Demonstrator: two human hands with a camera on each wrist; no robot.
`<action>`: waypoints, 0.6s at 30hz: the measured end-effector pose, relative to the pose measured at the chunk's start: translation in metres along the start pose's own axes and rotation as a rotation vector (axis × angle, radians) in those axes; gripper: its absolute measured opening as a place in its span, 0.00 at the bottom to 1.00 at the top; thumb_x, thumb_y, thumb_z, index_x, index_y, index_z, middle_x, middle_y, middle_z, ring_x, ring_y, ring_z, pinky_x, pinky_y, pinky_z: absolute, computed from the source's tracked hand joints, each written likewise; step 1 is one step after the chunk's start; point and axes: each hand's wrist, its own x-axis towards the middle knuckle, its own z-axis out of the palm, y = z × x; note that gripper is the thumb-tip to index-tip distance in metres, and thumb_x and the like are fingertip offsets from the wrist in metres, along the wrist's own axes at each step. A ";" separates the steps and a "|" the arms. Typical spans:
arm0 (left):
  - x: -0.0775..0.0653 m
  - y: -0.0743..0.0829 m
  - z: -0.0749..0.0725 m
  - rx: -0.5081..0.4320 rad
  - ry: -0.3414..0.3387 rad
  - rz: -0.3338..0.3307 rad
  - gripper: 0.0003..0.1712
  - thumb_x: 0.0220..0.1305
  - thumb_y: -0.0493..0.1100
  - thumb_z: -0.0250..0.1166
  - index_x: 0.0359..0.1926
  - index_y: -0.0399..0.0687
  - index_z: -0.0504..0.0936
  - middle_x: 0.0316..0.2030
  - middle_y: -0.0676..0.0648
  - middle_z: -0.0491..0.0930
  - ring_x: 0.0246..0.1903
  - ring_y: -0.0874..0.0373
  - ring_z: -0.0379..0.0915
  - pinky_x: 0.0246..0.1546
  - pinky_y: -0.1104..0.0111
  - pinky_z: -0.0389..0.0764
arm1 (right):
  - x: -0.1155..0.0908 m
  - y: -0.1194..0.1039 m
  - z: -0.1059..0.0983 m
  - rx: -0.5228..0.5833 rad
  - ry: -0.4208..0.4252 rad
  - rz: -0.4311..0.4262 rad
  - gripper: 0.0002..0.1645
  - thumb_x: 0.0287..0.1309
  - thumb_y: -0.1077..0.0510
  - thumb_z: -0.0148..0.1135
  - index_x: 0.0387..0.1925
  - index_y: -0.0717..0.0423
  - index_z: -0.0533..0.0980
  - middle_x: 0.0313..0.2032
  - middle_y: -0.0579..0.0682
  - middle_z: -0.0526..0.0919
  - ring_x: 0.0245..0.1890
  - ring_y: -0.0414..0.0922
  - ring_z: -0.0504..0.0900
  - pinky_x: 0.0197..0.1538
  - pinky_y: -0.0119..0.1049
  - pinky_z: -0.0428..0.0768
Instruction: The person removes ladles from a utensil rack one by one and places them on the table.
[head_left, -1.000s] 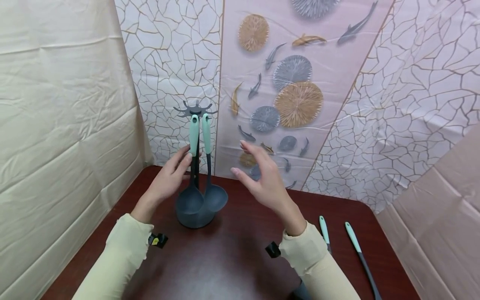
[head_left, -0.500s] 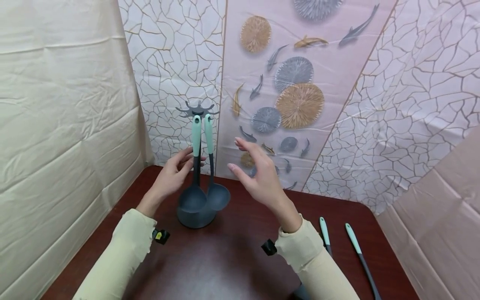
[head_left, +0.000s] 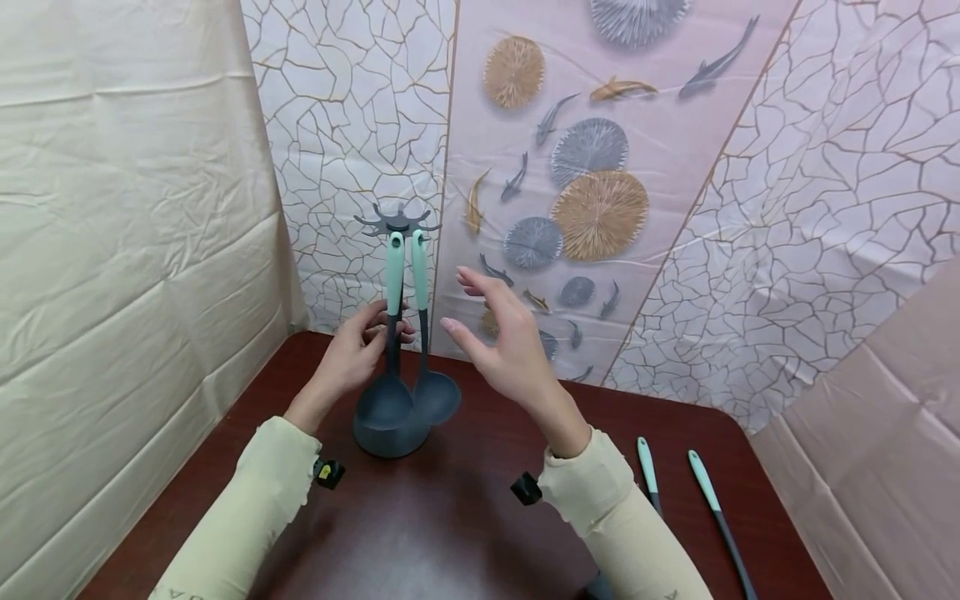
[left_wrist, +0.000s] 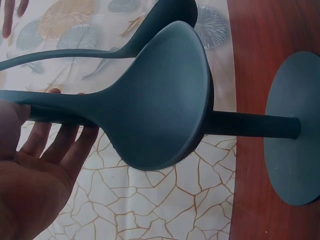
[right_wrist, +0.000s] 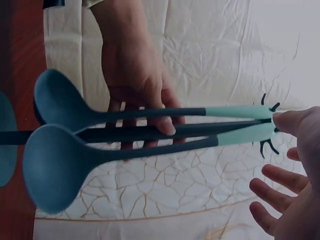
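A dark utensil stand with a hooked top [head_left: 397,222] and a round base [head_left: 392,443] stands upright at the left of the table. Two ladles with mint handles hang from it: the left ladle [head_left: 385,402] and, beside it, the right ladle [head_left: 438,398]. My left hand [head_left: 351,354] grips the stand's post [right_wrist: 145,133], thumb across its front behind the ladle shafts and fingers round the back. Near the right ladle's handle, my right hand [head_left: 510,342] is held up in the air with fingers spread and nothing in it.
On the right of the dark red table [head_left: 465,517] lie two long utensils, one mint handle [head_left: 647,467] near my right sleeve and another handle [head_left: 703,479] farther right. A dark piece [head_left: 600,586] shows partly under that sleeve. Fabric-covered walls [head_left: 150,292] enclose the table.
My right hand has shifted left, closer to the ladles. The left hand has edged right, with its fingers farther round the post. The ladles still hang on the stand.
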 end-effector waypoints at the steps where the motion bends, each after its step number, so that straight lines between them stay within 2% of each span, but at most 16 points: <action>1: 0.000 0.000 0.000 0.003 0.000 0.000 0.23 0.84 0.36 0.52 0.75 0.47 0.71 0.53 0.42 0.86 0.54 0.47 0.86 0.60 0.47 0.81 | 0.002 -0.001 0.001 -0.002 -0.002 0.003 0.37 0.68 0.52 0.72 0.75 0.49 0.71 0.67 0.48 0.79 0.65 0.48 0.78 0.64 0.52 0.77; 7: 0.000 0.002 0.001 -0.015 -0.002 -0.009 0.24 0.84 0.38 0.54 0.75 0.44 0.70 0.55 0.41 0.85 0.54 0.47 0.86 0.56 0.50 0.84 | 0.013 -0.004 0.009 0.014 0.020 0.004 0.35 0.69 0.52 0.71 0.74 0.51 0.72 0.64 0.52 0.81 0.62 0.47 0.81 0.60 0.52 0.80; 13: -0.002 0.004 0.001 -0.013 0.021 -0.009 0.23 0.84 0.40 0.55 0.74 0.47 0.72 0.54 0.42 0.85 0.52 0.48 0.87 0.55 0.50 0.84 | 0.022 -0.004 0.016 0.063 0.031 0.033 0.33 0.70 0.54 0.70 0.73 0.54 0.72 0.63 0.54 0.82 0.60 0.46 0.82 0.60 0.49 0.81; 18: -0.003 0.004 0.002 -0.002 0.023 -0.009 0.23 0.84 0.41 0.55 0.74 0.49 0.72 0.53 0.43 0.85 0.52 0.47 0.87 0.56 0.48 0.84 | 0.027 -0.003 0.020 0.087 0.032 0.058 0.33 0.70 0.54 0.70 0.73 0.54 0.72 0.63 0.52 0.82 0.60 0.46 0.82 0.60 0.47 0.82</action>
